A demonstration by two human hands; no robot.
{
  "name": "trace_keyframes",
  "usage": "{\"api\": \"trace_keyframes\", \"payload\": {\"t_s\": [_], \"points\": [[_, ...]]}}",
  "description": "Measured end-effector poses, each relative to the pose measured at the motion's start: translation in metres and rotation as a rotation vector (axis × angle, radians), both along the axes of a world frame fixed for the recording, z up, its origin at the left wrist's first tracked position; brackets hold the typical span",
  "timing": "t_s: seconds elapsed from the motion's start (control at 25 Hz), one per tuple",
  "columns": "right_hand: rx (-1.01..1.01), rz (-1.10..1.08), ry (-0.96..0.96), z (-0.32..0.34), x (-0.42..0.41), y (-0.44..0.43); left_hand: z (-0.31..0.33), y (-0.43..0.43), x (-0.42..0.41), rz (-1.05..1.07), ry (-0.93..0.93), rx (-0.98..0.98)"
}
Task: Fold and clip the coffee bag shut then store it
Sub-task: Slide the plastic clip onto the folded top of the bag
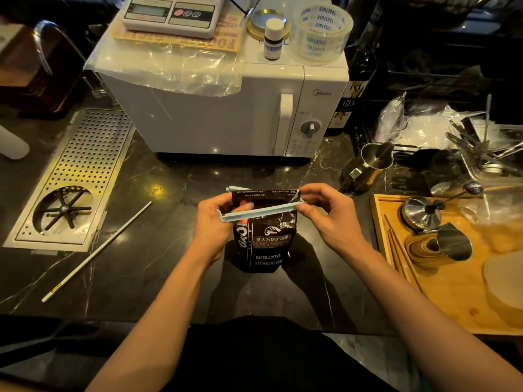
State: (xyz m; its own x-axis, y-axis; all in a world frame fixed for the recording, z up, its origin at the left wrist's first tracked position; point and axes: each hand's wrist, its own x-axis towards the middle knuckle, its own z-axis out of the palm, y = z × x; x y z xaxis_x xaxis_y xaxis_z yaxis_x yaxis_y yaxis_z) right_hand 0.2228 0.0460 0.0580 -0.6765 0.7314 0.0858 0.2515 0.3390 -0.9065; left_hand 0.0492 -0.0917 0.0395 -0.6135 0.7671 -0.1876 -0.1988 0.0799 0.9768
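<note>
Both forearms reach up from the bottom of the frame to its centre. The left hand (215, 222) pinches the left end of a pale blue clip (259, 212), thumb pressed on the coffee bag (263, 236); the right hand (325, 213) pinches the clip's right end, fingers curled. The clip's arms stand apart, straddling the bag's folded top. The bag stands upright on the dark marble counter (169, 267), with bare counter around it, below the white microwave (226, 114) marked "Midea". The bag reads "BAKED.COFFEE" and "NET WEIGHT"
</note>
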Motion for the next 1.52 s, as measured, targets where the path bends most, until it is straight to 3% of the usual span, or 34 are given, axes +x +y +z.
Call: {"api": "trace_keyframes", "payload": {"t_s": [0.52, 0.8, 1.04, 1.2, 1.32, 1.52], "points": [[-0.079, -0.137, 0.073, -0.013, -0.012, -0.018, 0.001, 0.000, 0.005, 0.062, 0.122, -0.021], [-0.088, -0.098, 0.051, -0.016, -0.009, -0.018, 0.000, -0.003, 0.005, 0.029, 0.105, 0.006], [-0.242, -0.036, 0.118, -0.011, -0.016, -0.027, 0.002, -0.004, 0.008, 0.023, 0.099, 0.013], [-0.225, -0.085, 0.122, -0.011, -0.020, -0.027, -0.002, -0.006, 0.009, 0.080, 0.203, -0.009], [-0.210, -0.127, 0.113, -0.012, -0.023, -0.027, 0.002, -0.012, 0.011, 0.143, 0.138, 0.006], [-0.160, -0.139, 0.083, -0.014, -0.023, -0.027, 0.005, -0.020, -0.004, 0.039, 0.229, -0.087]]}}
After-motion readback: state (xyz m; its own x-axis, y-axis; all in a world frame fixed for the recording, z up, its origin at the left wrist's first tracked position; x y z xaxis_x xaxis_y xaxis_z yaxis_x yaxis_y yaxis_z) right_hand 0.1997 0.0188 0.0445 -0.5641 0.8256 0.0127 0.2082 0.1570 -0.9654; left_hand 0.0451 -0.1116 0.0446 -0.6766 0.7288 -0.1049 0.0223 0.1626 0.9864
